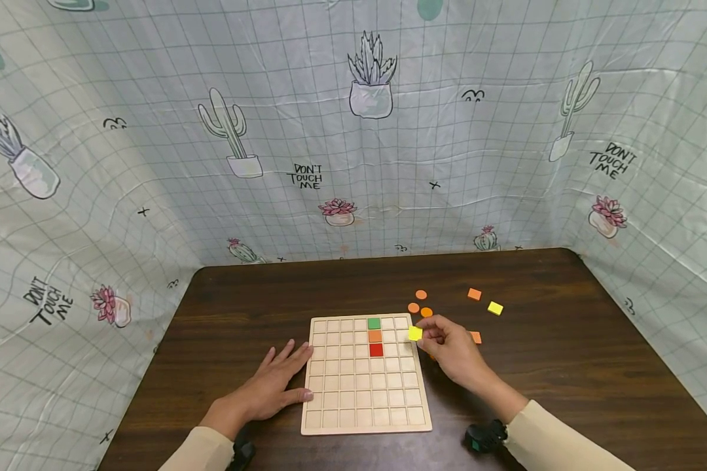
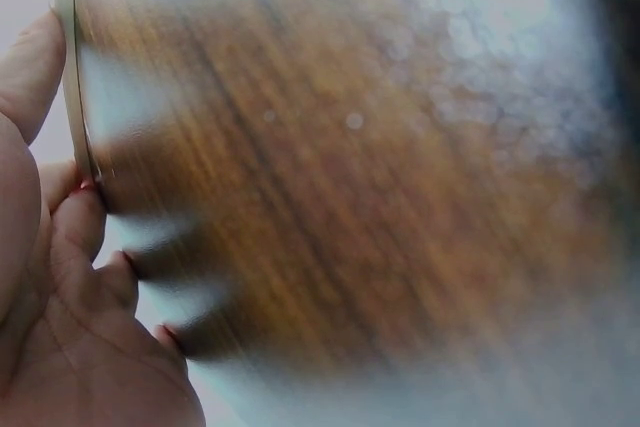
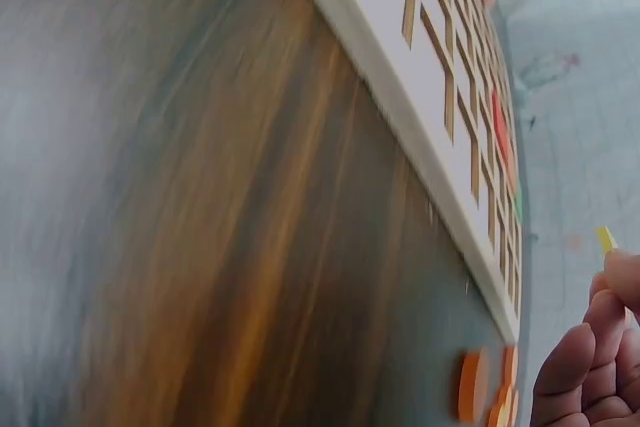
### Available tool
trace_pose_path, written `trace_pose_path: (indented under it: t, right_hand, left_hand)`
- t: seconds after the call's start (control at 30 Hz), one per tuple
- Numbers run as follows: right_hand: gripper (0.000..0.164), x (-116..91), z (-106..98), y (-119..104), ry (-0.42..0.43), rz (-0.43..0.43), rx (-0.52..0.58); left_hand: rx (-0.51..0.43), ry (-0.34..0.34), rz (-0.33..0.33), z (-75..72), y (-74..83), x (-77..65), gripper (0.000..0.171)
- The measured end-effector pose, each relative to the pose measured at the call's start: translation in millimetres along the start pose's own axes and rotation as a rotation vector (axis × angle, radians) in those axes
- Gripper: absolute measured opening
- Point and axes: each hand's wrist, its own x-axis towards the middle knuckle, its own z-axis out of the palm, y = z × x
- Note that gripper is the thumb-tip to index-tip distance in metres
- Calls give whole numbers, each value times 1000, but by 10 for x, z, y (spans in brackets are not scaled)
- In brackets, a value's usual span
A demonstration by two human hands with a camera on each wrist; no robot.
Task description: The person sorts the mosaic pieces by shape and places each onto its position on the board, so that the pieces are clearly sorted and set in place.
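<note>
A pale wooden grid board (image 1: 353,399) lies flat on the dark wood table. One column near its far edge holds a green square tile (image 1: 374,324), an orange square tile (image 1: 375,336) and a red square tile (image 1: 376,350). My left hand (image 1: 269,386) rests at the board's left side, fingers spread, with fingertips and thumb at the edge. Between thumb and fingers my right hand (image 1: 455,350) pinches a yellow square tile (image 1: 415,333), over the board's far right edge. In the right wrist view that yellow tile (image 3: 606,239) pokes up from the fingertips.
Several orange discs (image 1: 421,295) lie beyond the board's far right corner. Farther right are an orange square tile (image 1: 474,294), another yellow tile (image 1: 495,308) and one orange tile (image 1: 476,337) partly behind the right hand. A printed curtain (image 1: 342,150) surrounds the table's far side.
</note>
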Motion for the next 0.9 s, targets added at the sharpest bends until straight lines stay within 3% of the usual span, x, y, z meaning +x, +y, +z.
trace_pose_path:
  t: [0.2,0.4,0.9]
  right_hand:
    - [23,-20,166,-80,-18,-11,-27]
    - [25,-52,286,-136,-53,-6,15]
    - [20,-75,464,-226,-119,-47,22]
  left_hand:
    - [0,-4,5,6,-10,3,85]
    - [0,2,9,9,-14,1,85]
    - [-2,2,-2,5,-12,5,86]
